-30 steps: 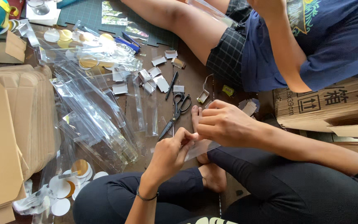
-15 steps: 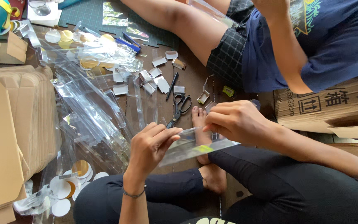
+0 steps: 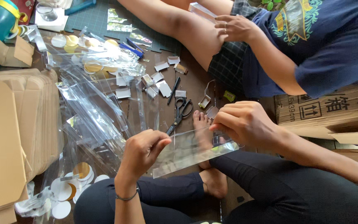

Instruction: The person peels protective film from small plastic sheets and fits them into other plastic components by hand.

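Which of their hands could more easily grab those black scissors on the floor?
Probably the left hand: it pinches the clear plastic sleeve directly below the black scissors, while the right hand sits farther aside.

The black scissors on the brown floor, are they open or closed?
Closed, as far as it shows: the black scissors lie flat with both loop handles side by side and the blades together as one line, pointing toward the left hand.

Head camera looks steeply down, close over the lap and floor (image 3: 195, 89).
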